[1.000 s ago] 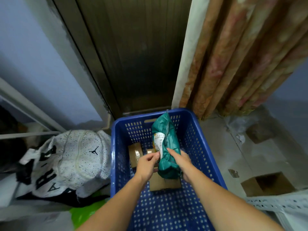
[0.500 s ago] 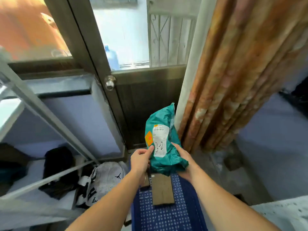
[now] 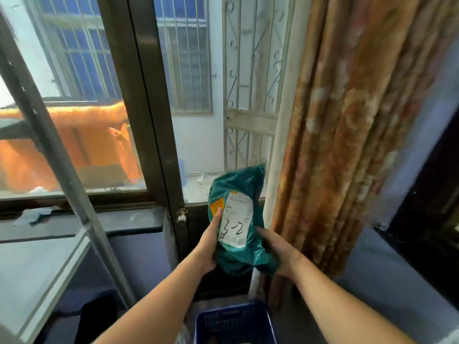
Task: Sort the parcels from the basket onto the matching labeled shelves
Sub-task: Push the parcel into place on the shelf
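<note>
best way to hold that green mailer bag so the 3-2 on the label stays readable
Grip the green mailer bag by its lower half, one of the hands on each side edge, much as the left hand and right hand do now. It is soft and crumpled, held upright, so side grips probably steady it and leave the white label uncovered.

Dark-framed glazed door (image 3: 149,125), centre, with a round knob (image 3: 182,216) at its lower edge. Patterned orange-brown curtain (image 3: 352,135) hangs at 3 o'clock. Through the glass: orange cloth (image 3: 74,145) at 9 o'clock, barred window (image 3: 188,58) at 12 o'clock, white ornamental metal gate (image 3: 250,95) just beside it.
</note>
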The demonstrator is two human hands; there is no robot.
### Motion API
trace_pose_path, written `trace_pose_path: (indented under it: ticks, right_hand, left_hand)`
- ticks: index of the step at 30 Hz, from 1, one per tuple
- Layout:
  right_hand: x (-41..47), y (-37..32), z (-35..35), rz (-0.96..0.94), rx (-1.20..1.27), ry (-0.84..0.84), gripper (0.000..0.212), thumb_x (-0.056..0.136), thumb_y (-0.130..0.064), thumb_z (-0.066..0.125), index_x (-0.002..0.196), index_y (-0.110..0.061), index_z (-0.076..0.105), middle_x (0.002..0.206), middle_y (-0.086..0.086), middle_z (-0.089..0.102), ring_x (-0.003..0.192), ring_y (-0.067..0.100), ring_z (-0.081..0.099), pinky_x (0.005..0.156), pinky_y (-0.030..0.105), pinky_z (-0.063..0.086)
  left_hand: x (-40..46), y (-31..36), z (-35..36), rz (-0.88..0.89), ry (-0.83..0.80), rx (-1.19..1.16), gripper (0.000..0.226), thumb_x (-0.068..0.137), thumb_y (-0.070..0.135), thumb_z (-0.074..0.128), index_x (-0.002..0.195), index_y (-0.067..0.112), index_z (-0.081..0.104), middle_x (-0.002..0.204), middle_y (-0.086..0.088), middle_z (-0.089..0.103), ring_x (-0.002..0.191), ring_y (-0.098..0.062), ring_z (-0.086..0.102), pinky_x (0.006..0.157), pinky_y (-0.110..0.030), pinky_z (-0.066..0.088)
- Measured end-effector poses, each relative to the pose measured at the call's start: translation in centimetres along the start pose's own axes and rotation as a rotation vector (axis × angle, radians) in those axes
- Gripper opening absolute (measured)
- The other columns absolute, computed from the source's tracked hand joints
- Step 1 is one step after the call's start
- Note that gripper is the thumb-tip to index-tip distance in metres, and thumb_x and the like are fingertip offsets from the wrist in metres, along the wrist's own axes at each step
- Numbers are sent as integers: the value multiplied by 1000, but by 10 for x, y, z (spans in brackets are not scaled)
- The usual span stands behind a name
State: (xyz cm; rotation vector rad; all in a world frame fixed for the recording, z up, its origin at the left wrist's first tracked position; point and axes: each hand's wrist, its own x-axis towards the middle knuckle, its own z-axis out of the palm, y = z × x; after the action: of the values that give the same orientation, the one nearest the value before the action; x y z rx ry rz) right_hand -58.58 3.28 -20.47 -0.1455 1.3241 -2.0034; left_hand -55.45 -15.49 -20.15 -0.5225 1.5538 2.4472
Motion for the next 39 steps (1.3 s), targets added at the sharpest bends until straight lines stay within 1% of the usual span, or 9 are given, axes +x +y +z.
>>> trace_pose_path:
  ticks: [4, 9, 12, 17, 21, 25, 30, 34, 39]
  right_hand:
    - [-15, -37, 9, -62, -199, 124, 48, 80, -50, 76, 109, -11, 74, 104, 12, 73, 93, 27, 68, 92, 43, 49]
    - [-27, -63, 19, -166, -299, 233, 75, 79, -84, 56, 124, -27, 72, 123, 8, 72, 118, 30, 66, 108, 49, 48]
    - [-37, -66, 22, -261, -313, 286, 84, 74, -88, 57, 135, -29, 63, 132, 2, 69, 124, 22, 64, 114, 47, 42]
    - [-72, -66, 19, -335, -248, 273, 70, 90, -72, 47, 138, -22, 58, 137, 6, 65, 127, 24, 62, 113, 44, 43]
    - [-108, -61, 19, -432, -213, 330, 85, 82, -76, 62, 145, -20, 52, 142, 5, 61, 132, 23, 58, 113, 43, 41]
    - [-146, -44, 13, -453, -217, 577, 86, 80, -81, 61, 144, -25, 55, 141, 2, 62, 132, 24, 58, 116, 48, 39]
    - [-217, -6, 20, -526, -214, 1008, 72, 77, -73, 69, 125, -19, 70, 123, 0, 72, 107, 15, 70, 94, 30, 55]
    - [-286, 26, 41, -537, -107, 1116, 44, 94, -60, 58, 122, -28, 69, 117, -4, 74, 108, 14, 70, 92, 30, 53]
    - [-367, 55, 76, -550, -154, 1240, 61, 77, -66, 70, 120, -22, 71, 110, -2, 77, 103, 17, 73, 96, 35, 55]
  left_hand:
    - [-22, 31, 13, 142, -5, 177, 70, 87, 72, 60, 136, 23, 62, 122, -12, 73, 111, -34, 71, 104, -55, 51]
    - [-31, 33, 35, 319, 20, 273, 83, 70, 87, 62, 130, 29, 64, 112, -2, 77, 103, -26, 74, 100, -53, 54]
    - [-37, 30, 52, 360, 37, 272, 53, 89, 70, 54, 123, 30, 64, 106, 1, 78, 98, -22, 75, 94, -45, 58]
    - [-47, 32, 79, 410, -11, 295, 32, 101, 56, 48, 112, 32, 65, 102, 3, 77, 93, -16, 74, 73, -28, 55]
    - [-46, 21, 101, 429, -114, 365, 47, 98, 63, 49, 121, 27, 67, 107, 2, 77, 101, -19, 73, 96, -44, 56]
    - [-57, 3, 125, 450, -308, 477, 42, 100, 63, 45, 127, 36, 63, 117, 12, 73, 111, -11, 67, 107, -41, 49]
    - [-104, -31, 151, 391, -534, 545, 30, 105, 47, 45, 120, 31, 65, 109, 15, 72, 105, -3, 65, 84, -14, 46]
    - [-141, -70, 175, 378, -697, 603, 35, 105, 50, 46, 122, 28, 67, 112, 11, 74, 109, -9, 67, 96, -30, 50]
    - [-202, -109, 202, 351, -844, 607, 41, 100, 61, 46, 124, 33, 66, 113, 13, 74, 108, -9, 68, 98, -35, 51]
